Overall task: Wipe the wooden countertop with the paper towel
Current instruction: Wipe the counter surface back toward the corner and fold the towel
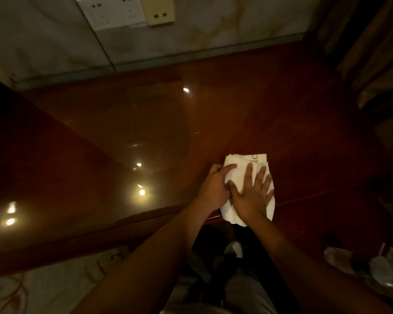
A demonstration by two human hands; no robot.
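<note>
A white folded paper towel lies on the glossy dark red wooden countertop, close to its front edge. My right hand lies flat on the towel with its fingers spread and straight, pressing it down. My left hand sits at the towel's left side, its index finger stretched over the towel's top left corner and its other fingers curled against the towel's edge. The towel's lower end hangs slightly past the counter's front edge.
A pale marble wall with a white socket plate and a cream socket backs the counter. Brown curtains hang at the right. Clear plastic items lie at the lower right. Lamp reflections shine on the wood.
</note>
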